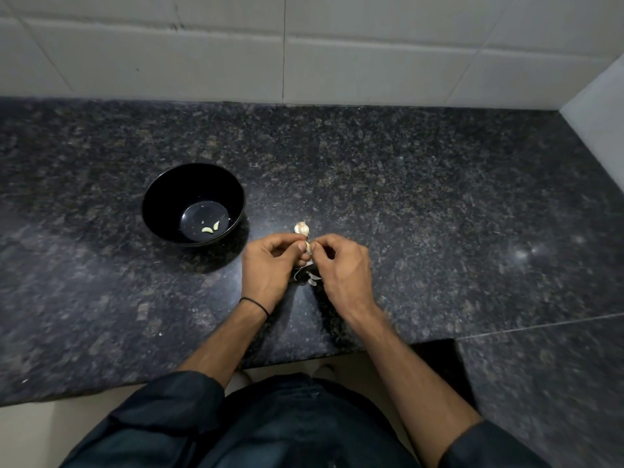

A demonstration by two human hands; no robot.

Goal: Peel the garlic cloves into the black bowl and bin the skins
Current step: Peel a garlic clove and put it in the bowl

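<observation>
Head view, clove: one garlic clove (307, 246) is held between both hands, just above the counter (439, 197); its long axis is mostly hidden by fingertips.
Left hand (270, 261): fingers curled, pinching the clove from its left side.
Right hand (341, 265): fingers curled, pinching the clove's right side, apparently picking at the skin.
Black bowl (169, 190): left of the hands and a little farther back, so the left hand is nearer for the drop; two peeled cloves (209, 229) lie inside.
Garlic bulb (301, 228): on the counter just beyond the fingertips.
Skins (312, 278): loose on the counter beneath the hands; no bin in view.
</observation>
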